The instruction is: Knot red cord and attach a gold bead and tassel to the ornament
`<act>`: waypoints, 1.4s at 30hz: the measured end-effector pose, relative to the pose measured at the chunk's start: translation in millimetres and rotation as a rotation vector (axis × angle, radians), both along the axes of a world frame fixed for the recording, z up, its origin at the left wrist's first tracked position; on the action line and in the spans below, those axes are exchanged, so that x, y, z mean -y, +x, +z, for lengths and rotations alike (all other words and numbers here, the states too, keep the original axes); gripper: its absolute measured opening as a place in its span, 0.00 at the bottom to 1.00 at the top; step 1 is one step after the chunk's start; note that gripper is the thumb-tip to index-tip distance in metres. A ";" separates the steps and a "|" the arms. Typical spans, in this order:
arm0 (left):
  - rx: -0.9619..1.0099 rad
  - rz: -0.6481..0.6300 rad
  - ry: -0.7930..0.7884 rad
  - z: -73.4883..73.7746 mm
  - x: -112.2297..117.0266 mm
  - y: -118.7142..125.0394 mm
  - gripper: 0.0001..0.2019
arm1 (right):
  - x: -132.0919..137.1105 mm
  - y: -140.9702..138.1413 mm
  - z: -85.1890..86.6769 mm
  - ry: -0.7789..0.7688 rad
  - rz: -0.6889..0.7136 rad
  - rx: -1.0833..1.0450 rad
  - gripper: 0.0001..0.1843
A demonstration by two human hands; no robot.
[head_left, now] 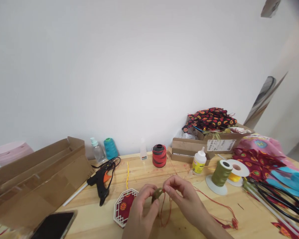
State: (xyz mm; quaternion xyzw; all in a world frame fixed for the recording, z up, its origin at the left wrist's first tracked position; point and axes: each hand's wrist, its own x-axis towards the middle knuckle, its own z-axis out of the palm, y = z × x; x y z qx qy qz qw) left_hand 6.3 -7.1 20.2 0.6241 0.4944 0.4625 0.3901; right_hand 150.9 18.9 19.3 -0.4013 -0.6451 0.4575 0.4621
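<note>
Left grip: the left hand [142,212] pinches an olive piece [158,193] between thumb and index finger; the fingertips cover much of it.
Right grip: the right hand [185,197] has thumb and index pressed together on a red cord [161,215] just beside the olive piece, seemingly at its end, though the fingers make that hard to tell.
Red loop: the cord hangs in a loop between the hands; another red length trails right of the right wrist into a tangle, and whether the two join is hidden.
Octagonal frame: lies flat, its right part covered by the left hand, a yellow cord [128,174] stretching away from its top.
Hand pose: both reach in from the bottom edge, tips meeting, backs of the hands partly up; the left wrist is cut off.
Wooden surface [94,217]: bare wood shows between the frame and the glue gun [99,182].
Far side: red spool [159,156] and glue bottle [198,161] stand well beyond the hands.
Left edge: phone [53,225] and cardboard box [52,179], both cut off.
</note>
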 end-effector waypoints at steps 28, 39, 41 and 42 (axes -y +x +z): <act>0.035 -0.076 -0.035 -11.5 0.9 5.3 0.15 | 1.9 -3.5 1.9 -0.170 0.090 -0.045 0.12; -0.236 -0.046 0.104 -9.9 -3.5 -0.1 0.13 | 0.4 2.1 -2.0 0.147 -0.035 0.251 0.08; -0.251 -0.040 0.080 -12.3 -4.0 -1.1 0.13 | -1.4 4.7 -0.8 0.283 -0.066 0.309 0.07; -0.251 -0.037 0.066 -13.5 -4.3 -1.3 0.14 | -2.6 5.8 -0.4 0.324 -0.072 0.319 0.07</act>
